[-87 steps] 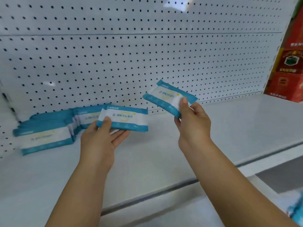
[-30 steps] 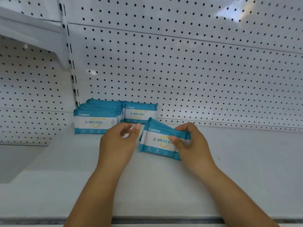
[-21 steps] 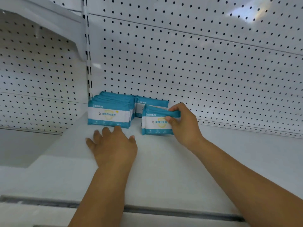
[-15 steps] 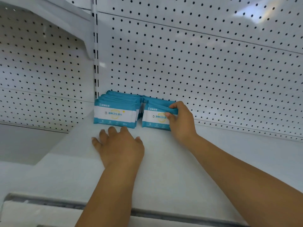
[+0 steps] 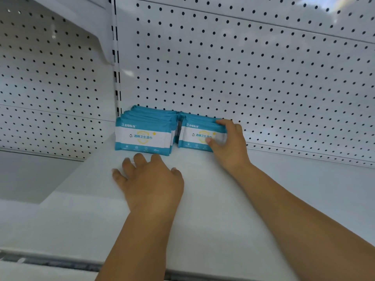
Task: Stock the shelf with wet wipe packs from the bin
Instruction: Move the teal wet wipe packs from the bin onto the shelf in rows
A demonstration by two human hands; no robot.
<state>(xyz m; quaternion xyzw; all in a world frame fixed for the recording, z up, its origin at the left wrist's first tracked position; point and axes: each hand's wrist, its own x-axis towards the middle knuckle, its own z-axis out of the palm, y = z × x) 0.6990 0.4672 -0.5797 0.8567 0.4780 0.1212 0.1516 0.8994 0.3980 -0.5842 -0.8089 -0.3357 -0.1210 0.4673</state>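
Two rows of teal-and-white wet wipe packs stand upright at the back left of the white shelf (image 5: 203,209), against the pegboard. The left row (image 5: 143,136) holds several packs. My right hand (image 5: 228,144) grips the front pack of the right row (image 5: 195,136), thumb on its face and fingers over its top edge. My left hand (image 5: 149,179) rests flat on the shelf just in front of the left row, fingers spread, holding nothing. The bin is out of view.
A white pegboard back wall (image 5: 243,78) rises behind the packs. A slotted upright (image 5: 116,63) and a bracket of an upper shelf stand at the left. The shelf stretches bare to the right; its front lip runs along the bottom.
My left hand let go of its pack and settled flat on the shelf. My right hand carried its pack back and stood it upright at the front of the right row.
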